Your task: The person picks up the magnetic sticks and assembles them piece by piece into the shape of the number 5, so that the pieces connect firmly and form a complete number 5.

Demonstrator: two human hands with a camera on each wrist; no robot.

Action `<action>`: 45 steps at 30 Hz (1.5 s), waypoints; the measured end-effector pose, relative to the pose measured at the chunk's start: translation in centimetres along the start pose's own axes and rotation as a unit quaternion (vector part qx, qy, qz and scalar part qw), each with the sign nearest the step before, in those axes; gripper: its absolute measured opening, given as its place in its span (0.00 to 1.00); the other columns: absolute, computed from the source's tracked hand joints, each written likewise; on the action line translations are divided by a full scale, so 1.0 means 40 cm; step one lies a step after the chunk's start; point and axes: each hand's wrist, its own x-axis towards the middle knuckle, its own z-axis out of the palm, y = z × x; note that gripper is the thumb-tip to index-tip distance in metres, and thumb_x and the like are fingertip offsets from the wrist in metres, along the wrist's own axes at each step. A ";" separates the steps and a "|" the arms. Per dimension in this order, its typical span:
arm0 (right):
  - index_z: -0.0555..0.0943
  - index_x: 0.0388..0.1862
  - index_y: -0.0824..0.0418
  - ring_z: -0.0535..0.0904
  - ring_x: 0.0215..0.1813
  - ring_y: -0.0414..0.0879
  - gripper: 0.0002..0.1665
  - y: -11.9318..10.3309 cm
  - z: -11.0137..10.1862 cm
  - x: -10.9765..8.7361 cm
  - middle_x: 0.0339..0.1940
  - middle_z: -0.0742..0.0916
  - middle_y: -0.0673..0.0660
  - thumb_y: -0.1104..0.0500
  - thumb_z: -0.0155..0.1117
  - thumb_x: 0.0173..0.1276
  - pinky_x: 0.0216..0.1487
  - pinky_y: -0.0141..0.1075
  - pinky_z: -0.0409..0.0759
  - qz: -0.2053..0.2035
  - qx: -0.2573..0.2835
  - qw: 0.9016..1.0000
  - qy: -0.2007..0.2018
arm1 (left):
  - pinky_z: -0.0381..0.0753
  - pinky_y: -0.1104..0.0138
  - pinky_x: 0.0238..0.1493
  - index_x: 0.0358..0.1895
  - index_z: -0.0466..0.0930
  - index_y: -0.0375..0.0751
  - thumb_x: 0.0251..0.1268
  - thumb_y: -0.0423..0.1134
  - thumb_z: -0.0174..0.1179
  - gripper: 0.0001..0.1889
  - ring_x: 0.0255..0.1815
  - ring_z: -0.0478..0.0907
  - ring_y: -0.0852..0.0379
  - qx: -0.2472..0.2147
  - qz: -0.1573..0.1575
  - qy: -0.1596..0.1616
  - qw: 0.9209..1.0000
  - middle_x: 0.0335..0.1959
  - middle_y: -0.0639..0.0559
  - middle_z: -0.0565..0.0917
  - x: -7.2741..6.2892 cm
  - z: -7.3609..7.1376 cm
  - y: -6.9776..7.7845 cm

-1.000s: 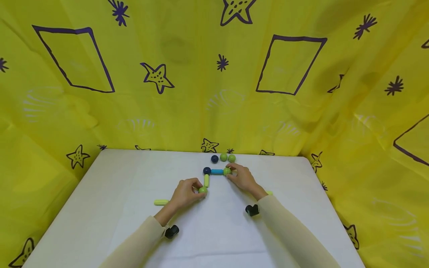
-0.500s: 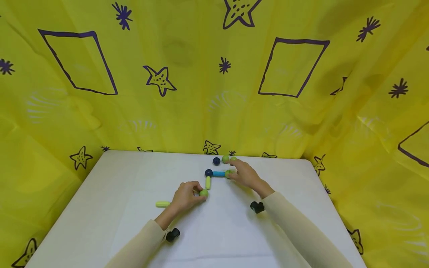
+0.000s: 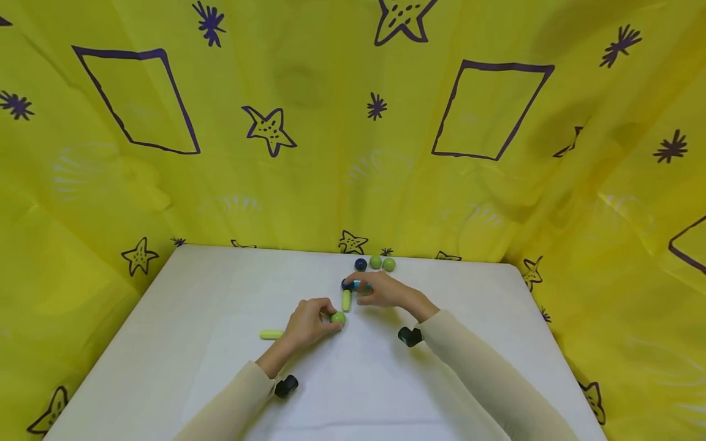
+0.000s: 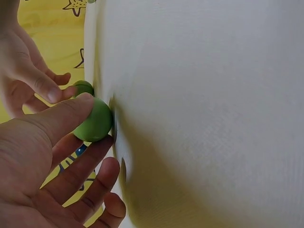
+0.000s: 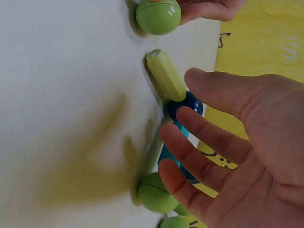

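My left hand pinches a green ball between thumb and fingers, low at the white table. Just beyond it, across a small gap, lies the free end of a yellow-green ribbed rod. The rod's other end meets a dark blue ball. From that ball a blue rod runs to a second green ball. My right hand hovers over this corner, its thumb and fingers spread apart on either side of the dark blue ball. It hides much of the blue rod in the head view.
Near the back edge of the table sit a loose dark blue ball and two green balls. Another yellow-green rod lies left of my left hand. A yellow patterned curtain surrounds the table's back and sides.
My right hand has left the green ball at the blue rod's end and moved left over the dark blue corner ball. The left hand keeps its pinch on its ball.
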 end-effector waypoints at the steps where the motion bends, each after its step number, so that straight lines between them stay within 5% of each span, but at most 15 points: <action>1: 0.76 0.68 0.61 0.82 0.46 0.51 0.28 0.000 0.005 0.005 0.51 0.87 0.63 0.66 0.69 0.70 0.49 0.40 0.79 -0.004 -0.002 1.000 -0.009 | 0.74 0.67 0.32 0.32 0.84 0.48 0.52 0.40 0.79 0.11 0.29 0.76 0.62 0.000 0.002 0.001 1.000 0.33 0.58 0.88 0.000 0.000 0.000; 12: 0.82 0.62 0.59 0.78 0.43 0.51 0.25 -0.008 0.051 0.038 0.47 0.87 0.60 0.74 0.63 0.67 0.45 0.38 0.75 0.019 -0.005 0.999 -0.033 | 0.73 0.68 0.31 0.31 0.85 0.47 0.53 0.39 0.79 0.10 0.29 0.76 0.60 0.001 0.018 0.000 1.000 0.32 0.58 0.89 0.004 -0.002 -0.005; 26: 0.88 0.49 0.61 0.75 0.37 0.44 0.19 0.005 0.095 0.050 0.40 0.88 0.54 0.76 0.62 0.64 0.41 0.35 0.73 0.000 -0.033 0.999 0.035 | 0.73 0.69 0.30 0.31 0.83 0.48 0.53 0.39 0.79 0.11 0.27 0.73 0.65 0.001 0.016 0.007 1.000 0.33 0.57 0.89 -0.002 -0.001 -0.001; 37: 0.87 0.51 0.60 0.78 0.39 0.41 0.13 0.016 0.071 0.044 0.39 0.89 0.53 0.68 0.69 0.69 0.47 0.37 0.78 0.015 0.018 0.999 0.034 | 0.75 0.67 0.32 0.36 0.83 0.45 0.55 0.38 0.78 0.12 0.34 0.83 0.56 -0.017 0.010 0.009 1.000 0.35 0.52 0.90 -0.012 0.003 0.002; 45: 0.87 0.54 0.60 0.76 0.37 0.40 0.14 0.030 0.051 0.047 0.37 0.87 0.51 0.66 0.69 0.70 0.44 0.34 0.76 0.011 0.028 0.999 0.013 | 0.75 0.68 0.32 0.36 0.84 0.45 0.53 0.38 0.79 0.12 0.31 0.81 0.58 -0.019 0.005 0.010 1.000 0.34 0.53 0.90 -0.014 0.003 0.007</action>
